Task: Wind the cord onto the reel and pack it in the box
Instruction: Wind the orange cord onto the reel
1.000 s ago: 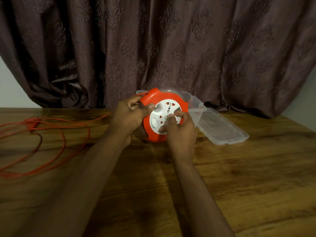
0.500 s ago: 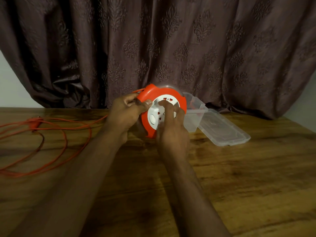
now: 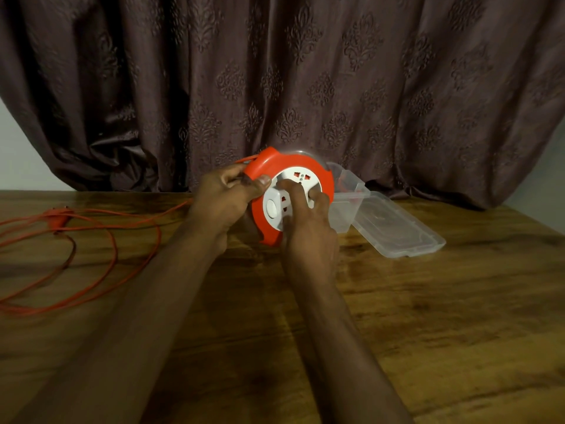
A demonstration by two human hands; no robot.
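Head cam, only 1 view. Orange cord reel point(image 3: 324, 178) w/ white socket face is held up on edge above the wooden worktop point(image 3: 428, 316), sockets facing the camera, just in front of the curtain point(image 3: 305, 71). Left hand point(image 3: 224, 201) is clamped on the reel's upper-left rim, thumb on the front, fingers curled round the back. Right hand point(image 3: 308, 228) is closed on the white centre part, fingertips pressed onto the face, thumb low by the round button. Can't tell if the reel's bottom edge touches the worktop, the hands hide it.

Cord point(image 3: 116, 249) is mostly unwound: loose loops sprawled on the left side of the worktop, one strand running up to the reel behind the left hand. Plug end point(image 3: 58, 217) lies far left.

Clear plastic box point(image 3: 348, 203) sits right behind/beside the reel on the right, its lid point(image 3: 397, 231) open and lying flat on the worktop.
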